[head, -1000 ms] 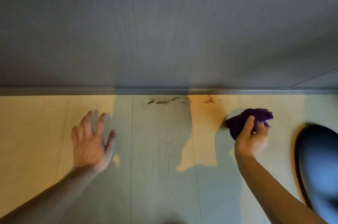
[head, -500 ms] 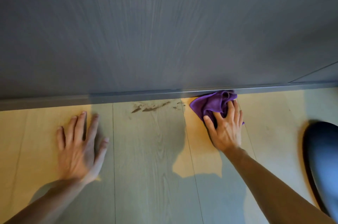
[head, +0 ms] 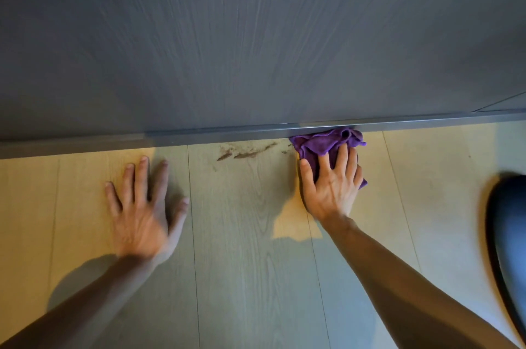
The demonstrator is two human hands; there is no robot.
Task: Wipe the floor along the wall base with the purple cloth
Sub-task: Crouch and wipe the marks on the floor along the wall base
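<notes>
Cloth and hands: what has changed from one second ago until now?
The right hand carried the cloth forward and down, and now presses it flat on the floor against the wall base. The left hand went down flat on the floor. The brown marks stay unwiped.

Wiping at the wall base

Right hand (head: 331, 186) presses purple cloth (head: 321, 143) against the skirting (head: 213, 135); left hand (head: 142, 209) flat on floor (head: 256, 263).
</notes>
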